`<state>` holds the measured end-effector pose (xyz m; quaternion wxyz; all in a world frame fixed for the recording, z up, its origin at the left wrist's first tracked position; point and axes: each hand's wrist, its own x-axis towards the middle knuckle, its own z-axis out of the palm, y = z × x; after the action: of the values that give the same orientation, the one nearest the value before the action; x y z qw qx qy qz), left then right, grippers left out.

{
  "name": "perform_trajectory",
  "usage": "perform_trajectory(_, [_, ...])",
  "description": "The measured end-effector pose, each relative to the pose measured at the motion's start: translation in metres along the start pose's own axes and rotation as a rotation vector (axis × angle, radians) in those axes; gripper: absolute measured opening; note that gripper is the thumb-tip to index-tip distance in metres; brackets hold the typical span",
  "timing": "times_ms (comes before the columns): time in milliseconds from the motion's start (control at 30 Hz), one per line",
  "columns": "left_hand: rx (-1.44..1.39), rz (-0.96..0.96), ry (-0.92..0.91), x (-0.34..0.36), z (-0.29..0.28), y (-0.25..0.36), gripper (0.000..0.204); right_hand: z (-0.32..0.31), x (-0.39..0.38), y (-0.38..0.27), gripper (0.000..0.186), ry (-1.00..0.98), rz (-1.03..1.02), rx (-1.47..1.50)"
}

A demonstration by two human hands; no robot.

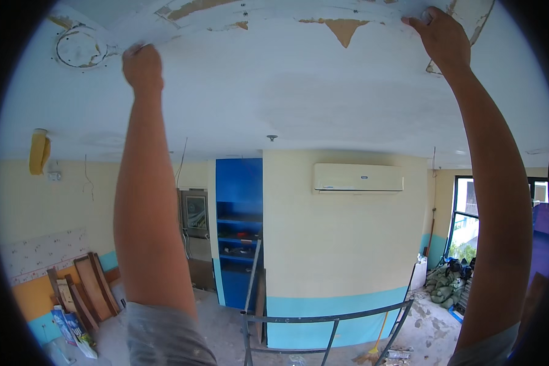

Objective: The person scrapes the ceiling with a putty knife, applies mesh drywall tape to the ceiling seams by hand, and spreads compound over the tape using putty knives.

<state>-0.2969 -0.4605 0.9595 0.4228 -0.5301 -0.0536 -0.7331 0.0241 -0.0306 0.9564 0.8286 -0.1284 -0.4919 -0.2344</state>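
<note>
Both my arms reach up to the white ceiling (213, 91). My left hand (143, 68) is closed, its fingers bunched against the ceiling next to a round cut-out ring (79, 47). What it grips, if anything, is hidden. My right hand (443, 39) is raised at the upper right with the fingers curled and the thumb pointing left; something small and pale shows at its fingertips, too unclear to name. Between the hands runs a whitish band with brown bare patches, among them a pointed brown patch (346, 30). Whether a loose strip spans the hands I cannot tell.
Below me stands a dark metal rail frame (299, 319). Ahead are an air conditioner (358, 178) on the wall and a blue shelf unit (239, 183). Wooden boards (91, 283) lean at the left; filled sacks (448, 283) lie by the window. A broom (378, 338) stands lower right.
</note>
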Motion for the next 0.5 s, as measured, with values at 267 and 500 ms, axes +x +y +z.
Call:
perform_trajectory(267, [0.347,-0.030,-0.284,-0.074,0.112,-0.019,0.019,0.011,-0.007,0.012,0.054,0.170,0.056,-0.005])
perform_trajectory(500, [0.424,-0.044,-0.138,-0.101,0.125,-0.040,0.032,0.009,-0.011,0.017,0.056,0.087,0.004,-0.030])
